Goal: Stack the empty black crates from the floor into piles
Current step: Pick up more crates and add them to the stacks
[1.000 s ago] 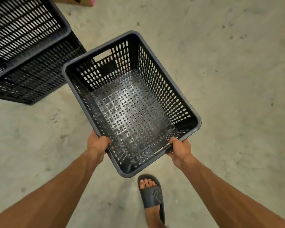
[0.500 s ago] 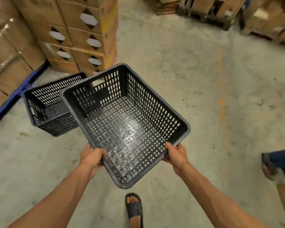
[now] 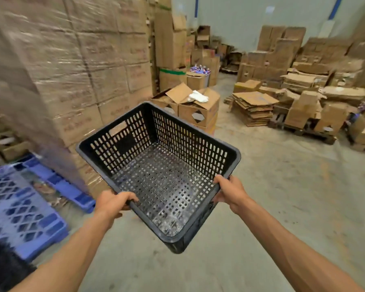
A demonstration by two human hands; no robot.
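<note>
Both grips are clenched on 1 empty black crate (image 3: 158,171): left hand (image 3: 112,204) and right hand (image 3: 230,191) on its near rims, holding it off the concrete floor (image 3: 282,197). This looks like the carrying step; no pile is visible, so next comes finding 1 and lowering squarely.

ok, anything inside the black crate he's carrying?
The crate looks empty: bare perforated bottom and slotted walls. The near corner's inner wall is hidden by the rim. The left hand and right hand hold it.
</note>
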